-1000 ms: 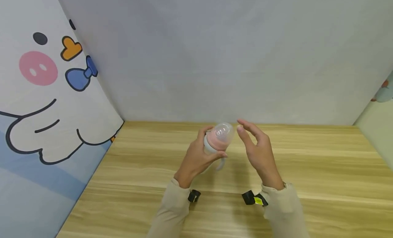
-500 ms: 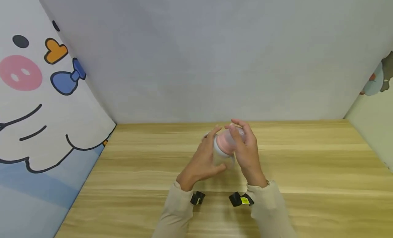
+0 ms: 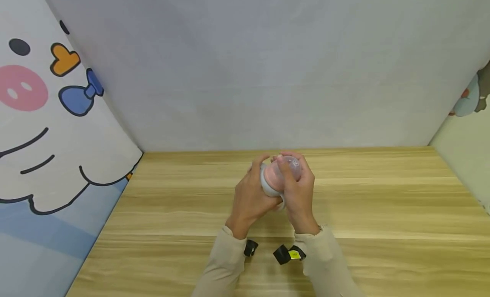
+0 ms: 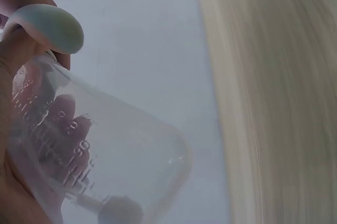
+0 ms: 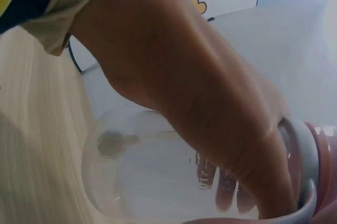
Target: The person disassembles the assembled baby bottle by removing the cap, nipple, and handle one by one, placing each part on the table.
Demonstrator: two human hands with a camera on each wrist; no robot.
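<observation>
A baby bottle is held between both hands above the table, tilted with its top to the right. My left hand [image 3: 250, 199] grips the clear body [image 4: 131, 139], whose raised measuring marks and the fingers behind it show through in the left wrist view. At the cap end, my right hand [image 3: 300, 197] wraps the pink collar [image 3: 272, 177] and the clear domed cover [image 3: 294, 165], thumb across the near side. A pale curved handle [image 4: 55, 30] sticks out beside the left thumb. Inside the body lies a grey straw weight [image 5: 113, 145].
The wood-grain table [image 3: 383, 203] runs back to a plain pale wall sheet [image 3: 268, 75]. A cartoon-printed panel [image 3: 57, 139] borders the left side. Dark wrist straps [image 3: 250, 248] sit on both beige sleeves [image 3: 222, 263].
My right hand came in from the right, apart from the bottle at first, and now holds its top. My left hand regripped the body, and the head view shifted slightly.
</observation>
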